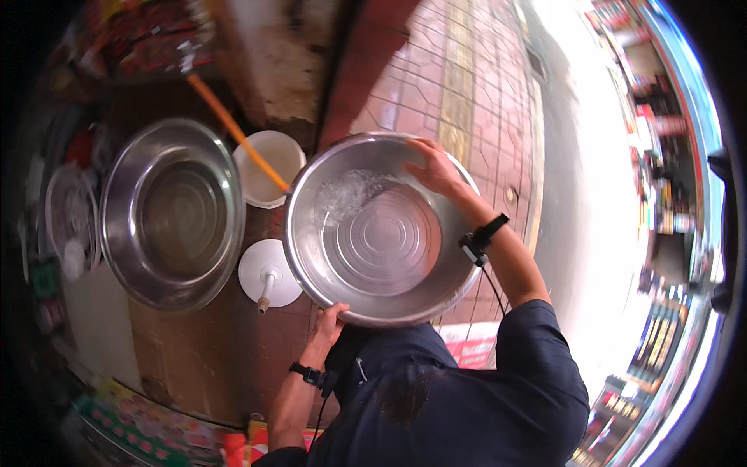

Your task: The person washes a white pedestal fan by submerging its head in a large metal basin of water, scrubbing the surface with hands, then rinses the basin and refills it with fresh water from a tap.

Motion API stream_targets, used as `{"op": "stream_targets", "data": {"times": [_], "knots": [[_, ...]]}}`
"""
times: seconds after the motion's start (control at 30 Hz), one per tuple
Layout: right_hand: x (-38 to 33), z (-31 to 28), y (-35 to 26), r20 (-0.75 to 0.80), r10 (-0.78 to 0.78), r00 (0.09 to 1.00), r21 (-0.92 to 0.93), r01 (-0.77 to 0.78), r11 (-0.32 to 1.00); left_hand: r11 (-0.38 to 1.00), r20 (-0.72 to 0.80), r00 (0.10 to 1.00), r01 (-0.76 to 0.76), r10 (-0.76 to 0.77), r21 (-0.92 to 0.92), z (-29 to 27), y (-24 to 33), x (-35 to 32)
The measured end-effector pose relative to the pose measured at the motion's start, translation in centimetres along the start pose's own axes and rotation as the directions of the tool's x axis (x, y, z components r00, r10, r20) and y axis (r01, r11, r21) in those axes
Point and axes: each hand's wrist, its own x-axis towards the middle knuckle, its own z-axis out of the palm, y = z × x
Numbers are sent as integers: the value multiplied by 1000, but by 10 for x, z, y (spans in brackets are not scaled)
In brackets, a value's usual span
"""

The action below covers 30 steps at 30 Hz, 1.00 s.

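A wide steel basin (389, 233) is held in front of my body, its inside facing up toward me. Pale streaks, like water or suds, run along its inner left wall, and rings mark its bottom. My left hand (333, 319) is closed on the near rim, fingers mostly hidden beneath it. At the far rim, my right hand (437, 170) grips the edge, part of the hand reaching over the inside. A second steel basin (117, 210), with murky liquid in it, stands to the left. Both wrists wear black straps with small devices.
A white bucket (294, 152) stands behind the held basin's left side, an orange stick (233, 128) slanting across it. A white disc with a short stem (257, 274) lies between the basins. Pink paving (420, 86) and a road lie beyond; shopfronts line the right.
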Motion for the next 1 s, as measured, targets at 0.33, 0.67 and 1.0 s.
{"op": "stream_targets", "data": {"times": [0.33,0.67,1.0], "knots": [[-406,-9,106,-69,895,440,704,-614,356,899,96,975,145,-202,414,30,-18,36],[-644,103,101,570,817,85,821,-94,-563,420,86,958,39,-274,907,172,-43,84],[-692,259,191,585,737,-338,802,111,-586,78,106,811,-74,-575,994,269,-205,304]]}}
